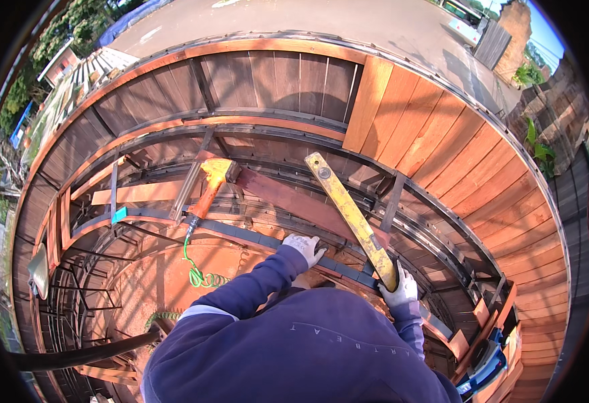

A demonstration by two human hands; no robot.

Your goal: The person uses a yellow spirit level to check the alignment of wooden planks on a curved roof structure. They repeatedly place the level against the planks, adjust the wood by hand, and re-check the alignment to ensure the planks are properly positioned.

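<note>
evenly curled, the gloved right hand point(404, 290) grasped the lower end of the yellow level point(349, 216). the gloved left hand point(304, 248) was placed at the curved dark rail point(244, 234), its fingers bent; whether it gripped the rail or only rested there could not be told.

the level slanted up and to the left, away from the right hand, crossing over the reddish-brown board point(291, 201). contact between the two could not be confirmed. caution: with only one end held, the far end could have swung or dropped if the right hand had loosened or the glove had slipped.

to the left, the orange air tool point(206, 199) leaned across the framing, its green hose point(204, 277) coiled below. caution: a sleeve or arm snagging the hose could have pulled the tool off its perch, and a knock from the board could have done the same.

farther out, the orange plank wall point(442, 144) curved around the right side, and a blue tool point(489, 368) lay at the lower right.
</note>
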